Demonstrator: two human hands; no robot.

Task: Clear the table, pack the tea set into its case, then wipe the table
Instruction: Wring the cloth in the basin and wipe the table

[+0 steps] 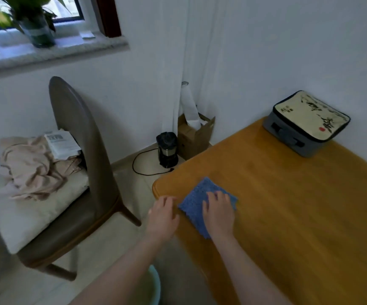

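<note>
A blue cloth (196, 200) lies flat on the near left corner of the wooden table (288, 205). My right hand (218, 211) presses down on the cloth, palm flat, fingers spread. My left hand (162, 213) rests at the table's left edge beside the cloth, fingers loosely apart and holding nothing. The grey tea set case (305, 123), with a cream lid bearing ink calligraphy, sits zipped closed at the table's far corner against the wall.
A brown chair (77, 164) with a cushion, beige fabric (30, 166) and a booklet stands left of the table. On the floor by the wall are a black coffee maker (167, 149) with a cord and a cardboard box (194, 137). A light blue basin rim (156, 282) shows below my arms.
</note>
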